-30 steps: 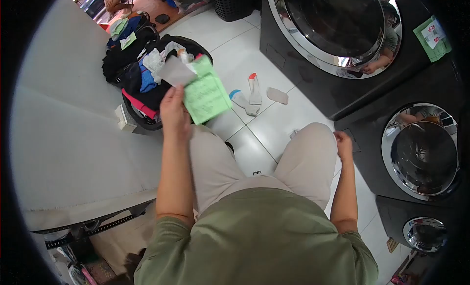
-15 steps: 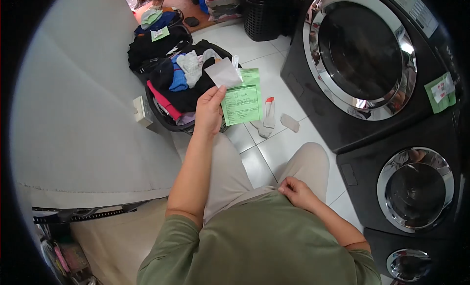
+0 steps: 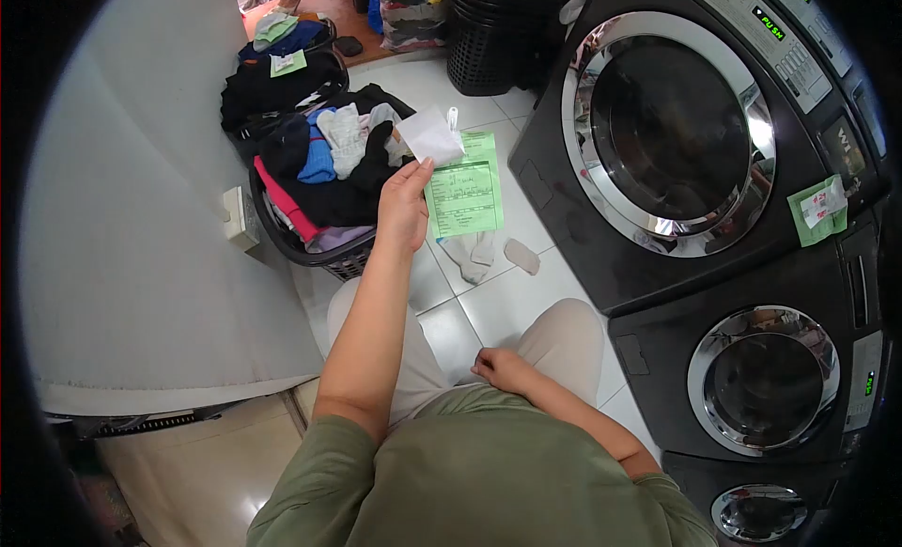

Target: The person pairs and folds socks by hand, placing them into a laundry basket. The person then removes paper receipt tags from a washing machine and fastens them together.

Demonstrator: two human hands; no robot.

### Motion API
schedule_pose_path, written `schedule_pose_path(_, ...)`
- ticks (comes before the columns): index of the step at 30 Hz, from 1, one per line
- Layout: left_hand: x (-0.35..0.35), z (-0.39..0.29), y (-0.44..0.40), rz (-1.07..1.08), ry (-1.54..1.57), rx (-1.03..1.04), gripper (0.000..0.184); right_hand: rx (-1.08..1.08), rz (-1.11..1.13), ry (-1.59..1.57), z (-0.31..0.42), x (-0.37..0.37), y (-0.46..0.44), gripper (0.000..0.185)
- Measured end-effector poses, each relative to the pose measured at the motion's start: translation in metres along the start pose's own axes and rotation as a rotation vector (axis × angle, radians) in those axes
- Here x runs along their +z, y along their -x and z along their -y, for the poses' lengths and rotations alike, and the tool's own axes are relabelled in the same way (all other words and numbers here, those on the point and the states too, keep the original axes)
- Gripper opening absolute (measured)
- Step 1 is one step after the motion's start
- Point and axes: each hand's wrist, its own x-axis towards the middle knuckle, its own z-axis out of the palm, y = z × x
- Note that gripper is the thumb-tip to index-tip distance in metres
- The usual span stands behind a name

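Observation:
My left hand (image 3: 406, 201) is raised in front of me, its thumb and fingers closed on a green paper slip (image 3: 467, 195) with printed lines and handwriting. A small white paper (image 3: 431, 136) lies over its upper part, and a white clip (image 3: 453, 119) shows at the top. Beyond that hand stands a black laundry basket (image 3: 352, 257) heaped with clothes (image 3: 343, 197), among them black, blue, white and pink pieces. Over my lap, my right hand (image 3: 503, 369) rests with its fingers curled, nothing visible in them. On the floor below the slip lie white-grey socks (image 3: 473, 257).
Black front-loading machines (image 3: 669, 133) line the right side, one bearing a green slip (image 3: 817, 211). A flat grey cloth piece (image 3: 521, 257) lies on the tiles. Farther back are another clothes basket (image 3: 287, 91) and stacked black baskets (image 3: 484, 54). A grey curtain (image 3: 141, 227) hangs at left.
My right hand has moved left and inward over my lap. My left hand keeps its hold on the green slip. The view has shifted, showing more of the machines' panels at right.

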Motion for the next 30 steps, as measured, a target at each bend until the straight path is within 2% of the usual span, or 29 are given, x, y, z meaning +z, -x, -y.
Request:
schedule_pose_path(7, -0.032, 0.013, -0.008, -0.014, 0.019, -0.028, 0.023, 0.026, 0.026, -0.051, 0.0, -0.002, -0.001, 0.027)
schedule_pose_path(16, -0.037, 0.0, -0.008, 0.006, -0.015, -0.045, 0.023, 0.063, 0.108, 0.011, 0.005, -0.001, -0.014, 0.03)
schedule_pose_path(30, -0.049, -0.011, -0.003, 0.023, -0.043, -0.038, 0.022, 0.029, 0.11, 0.052, 0.006, 0.006, -0.017, 0.029)
